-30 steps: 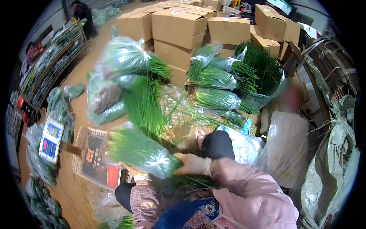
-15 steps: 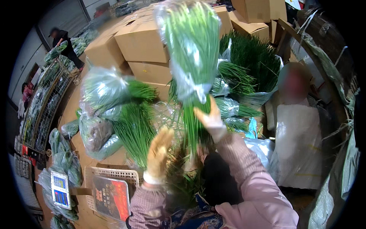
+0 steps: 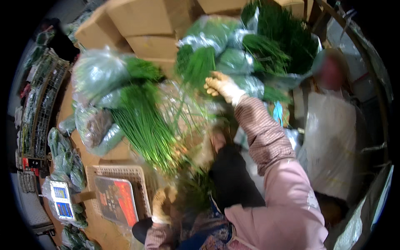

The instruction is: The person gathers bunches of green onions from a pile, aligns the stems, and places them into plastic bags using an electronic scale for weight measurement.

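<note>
Both my hands wear pale yellowish gloves. My right hand [image 3: 223,86] is stretched forward with its fingers apart and slightly bent, holding nothing. Just beyond it lies a bunch of scallions [image 3: 200,66], its upper part in a clear plastic bag [image 3: 212,31], on other bagged bunches. My left hand [image 3: 163,204] is drawn back near my body beside the crate; it is somewhat blurred, its fingers loosely curled and apart, with nothing seen in them. Between my hands, loose scallions [image 3: 143,125] lie with their pale root ends towards me.
Bagged bunches [image 3: 100,75] are piled at left. A beige plastic crate [image 3: 146,187] stands near a scale with a lit display [image 3: 63,200]. Cardboard boxes [image 3: 146,18] rise behind. Dark greens [image 3: 287,37] stand at back right, near another person by a whitish sheet [image 3: 331,141].
The bagged scallions, held up in my right hand before, now lie on the bunches at the back, let go. My left hand has drawn back towards my body. The view has tilted down.
</note>
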Available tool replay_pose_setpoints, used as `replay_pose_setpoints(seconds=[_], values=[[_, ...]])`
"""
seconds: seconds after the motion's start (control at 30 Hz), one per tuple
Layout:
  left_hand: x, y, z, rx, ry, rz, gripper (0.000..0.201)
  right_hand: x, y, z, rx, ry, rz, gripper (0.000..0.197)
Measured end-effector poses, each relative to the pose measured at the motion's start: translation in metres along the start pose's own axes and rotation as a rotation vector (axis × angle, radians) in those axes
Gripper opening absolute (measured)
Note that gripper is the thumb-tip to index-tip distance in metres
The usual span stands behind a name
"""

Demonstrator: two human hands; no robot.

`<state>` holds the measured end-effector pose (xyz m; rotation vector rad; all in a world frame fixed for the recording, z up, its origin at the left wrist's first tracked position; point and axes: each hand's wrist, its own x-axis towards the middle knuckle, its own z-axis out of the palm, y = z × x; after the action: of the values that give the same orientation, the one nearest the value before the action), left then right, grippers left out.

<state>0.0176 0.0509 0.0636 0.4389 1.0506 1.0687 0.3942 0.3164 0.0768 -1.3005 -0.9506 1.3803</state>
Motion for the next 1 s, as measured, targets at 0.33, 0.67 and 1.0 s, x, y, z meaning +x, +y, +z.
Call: replay_pose_setpoints(seconds=[0.33, 0.67, 1.0], values=[[-0.001, 0.002, 0.010, 0.068, -0.085, 0.012, 0.049, -0.229, 0.145, -0.155, -1.061, 0.210, 0.409, 0.057], [-0.037, 0.014, 0.032, 0.105, -0.067, 0.099, 0.049, -0.324, 0.214, -0.110, -1.334, -0.153, 0.606, 0.039], [-0.061, 0.016, 0.081, 0.161, -0.218, 0.130, 0.052, -0.377, 0.136, -0.189, -0.830, 0.888, 0.330, 0.052]])
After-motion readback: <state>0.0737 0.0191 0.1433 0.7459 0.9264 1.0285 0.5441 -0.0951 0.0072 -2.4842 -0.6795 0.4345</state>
